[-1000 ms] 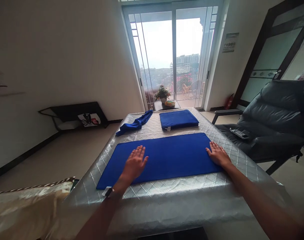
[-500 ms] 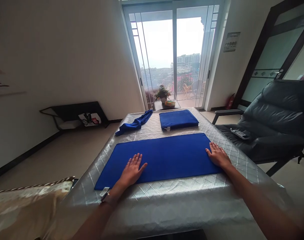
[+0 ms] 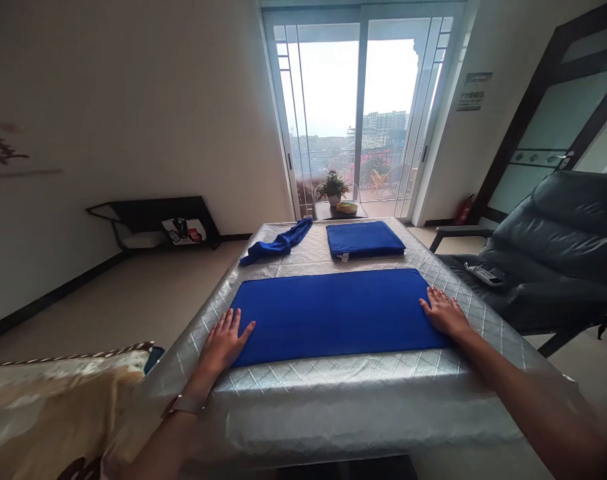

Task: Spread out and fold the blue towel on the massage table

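A blue cloth [image 3: 333, 317], folded into a long flat rectangle, lies across the near part of the table. My left hand [image 3: 226, 340] rests flat over its left end, fingers spread and pointing away from me. At the opposite end, my right hand [image 3: 446, 312] lies flat on the right edge with its fingers stretched out. Neither hand grips anything. Behind this cloth sits a stack of folded blue cloth [image 3: 366, 239] with a small white tag. To the left of the stack, a crumpled blue cloth [image 3: 278, 243] lies loosely twisted.
A silvery quilted cover [image 3: 333, 427] drapes over the table. A dark recliner [image 3: 558, 247] with a handset on its seat stands at the right. Beyond the table's far edge is a potted plant [image 3: 334, 185]. A patterned brown fabric [image 3: 58, 413] fills the lower left.
My left hand has slid left from the cloth's inner area to its left end. My right hand stays at the right edge. The view has shifted slightly, moving the scene rightward.
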A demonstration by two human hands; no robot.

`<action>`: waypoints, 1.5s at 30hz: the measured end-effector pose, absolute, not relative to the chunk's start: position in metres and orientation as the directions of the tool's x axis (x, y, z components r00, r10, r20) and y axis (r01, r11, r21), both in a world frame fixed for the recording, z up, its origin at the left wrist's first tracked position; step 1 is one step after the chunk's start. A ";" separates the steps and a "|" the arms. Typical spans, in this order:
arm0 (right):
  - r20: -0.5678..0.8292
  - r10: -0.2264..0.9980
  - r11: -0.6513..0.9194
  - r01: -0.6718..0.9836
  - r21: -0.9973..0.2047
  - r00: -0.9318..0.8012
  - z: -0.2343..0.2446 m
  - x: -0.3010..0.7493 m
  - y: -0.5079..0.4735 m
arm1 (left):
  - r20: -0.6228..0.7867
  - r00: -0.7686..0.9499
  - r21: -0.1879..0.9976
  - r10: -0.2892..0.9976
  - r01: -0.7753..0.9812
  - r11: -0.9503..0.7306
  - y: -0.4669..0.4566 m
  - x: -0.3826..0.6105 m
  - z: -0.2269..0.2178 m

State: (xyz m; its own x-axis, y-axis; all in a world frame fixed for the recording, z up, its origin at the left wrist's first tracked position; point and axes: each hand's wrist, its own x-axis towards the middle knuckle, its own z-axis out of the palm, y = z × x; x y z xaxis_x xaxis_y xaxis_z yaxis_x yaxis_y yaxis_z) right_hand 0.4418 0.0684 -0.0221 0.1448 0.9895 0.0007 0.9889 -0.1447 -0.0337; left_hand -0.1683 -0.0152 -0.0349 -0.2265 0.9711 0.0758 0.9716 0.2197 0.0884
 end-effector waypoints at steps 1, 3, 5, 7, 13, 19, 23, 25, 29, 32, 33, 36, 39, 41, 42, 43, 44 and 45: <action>0.002 0.987 -0.158 0.987 -0.017 0.158 -0.017 0.438 0.067 | 0.072 -0.228 0.093 0.971 0.971 0.221 -0.015 -0.168 -0.035; 0.040 0.987 -0.157 0.987 0.025 0.156 -0.008 0.427 0.063 | 0.070 -0.229 0.096 0.971 0.970 0.222 -0.016 -0.169 -0.035; 0.107 0.990 -0.102 0.993 0.057 0.096 0.000 0.405 0.058 | 0.080 -0.227 0.094 0.971 0.971 0.220 -0.015 -0.169 -0.037; 0.140 0.990 0.002 0.999 0.048 -0.009 0.006 0.371 0.053 | 0.092 -0.229 0.090 0.969 0.971 0.221 -0.014 -0.169 -0.039; 0.113 0.922 0.385 0.910 -0.153 -0.371 0.010 0.240 0.039 | 0.076 -0.231 0.075 0.970 0.971 0.225 -0.014 -0.168 -0.037; -0.003 0.916 0.387 0.883 -0.266 -0.402 -0.004 0.195 0.047 | 0.061 -0.241 0.080 0.969 0.968 0.236 -0.014 -0.168 -0.037; -0.037 0.941 0.320 0.921 -0.223 -0.336 -0.011 0.231 0.057 | 0.100 -0.224 0.083 0.969 0.973 0.216 -0.013 -0.171 -0.041; -0.051 0.960 0.261 0.949 -0.178 -0.274 -0.012 0.265 0.062 | 0.121 -0.219 0.083 0.968 0.974 0.210 -0.013 -0.172 -0.043; -0.064 0.996 0.059 0.993 -0.101 -0.066 -0.014 0.353 0.076 | 0.113 -0.227 0.089 0.967 0.972 0.218 -0.013 -0.173 -0.043; -0.047 0.997 -0.071 0.994 -0.079 0.067 -0.019 0.407 0.085 | 0.103 -0.231 0.093 0.968 0.971 0.222 -0.013 -0.173 -0.044; -0.041 0.996 -0.087 0.993 -0.078 0.084 -0.021 0.419 0.086 | 0.104 -0.228 0.091 0.968 0.972 0.219 -0.012 -0.173 -0.045; -0.029 0.995 -0.093 0.992 -0.085 0.091 -0.026 0.434 0.088 | 0.105 -0.213 0.077 0.971 0.976 0.206 -0.011 -0.176 -0.048; -0.009 0.996 -0.092 0.992 -0.088 0.092 -0.030 0.432 0.089 | 0.022 -0.207 0.043 0.978 0.978 0.206 -0.008 -0.182 -0.041; 0.003 0.996 -0.089 0.992 -0.087 0.090 -0.032 0.431 0.089 | -0.075 -0.220 0.005 0.973 0.975 0.221 -0.004 -0.184 -0.029; 0.007 0.996 -0.089 0.992 -0.087 0.090 -0.033 0.430 0.090 | -0.105 -0.236 -0.017 0.966 0.972 0.235 -0.001 -0.182 -0.021; 0.011 0.996 -0.091 0.992 -0.088 0.092 -0.033 0.431 0.090 | -0.107 -0.250 -0.035 0.962 0.968 0.248 0.002 -0.177 -0.014; 0.013 0.995 -0.093 0.991 -0.091 0.094 -0.034 0.431 0.090 | -0.083 -0.255 -0.044 0.963 0.967 0.252 0.006 -0.168 -0.006; 0.015 0.995 -0.095 0.991 -0.095 0.097 -0.035 0.431 0.091 | -0.043 -0.240 -0.040 0.970 0.970 0.239 0.011 -0.155 0.000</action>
State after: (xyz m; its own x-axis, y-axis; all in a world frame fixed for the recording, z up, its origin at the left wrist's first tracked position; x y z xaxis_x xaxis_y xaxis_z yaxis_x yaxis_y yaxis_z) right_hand 0.4313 0.0909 -0.0350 0.0965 0.9952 0.0153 0.9910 -0.0947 -0.0950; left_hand -0.1545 0.0107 -0.0003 -0.2405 0.9697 -0.0431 0.9702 0.2388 -0.0402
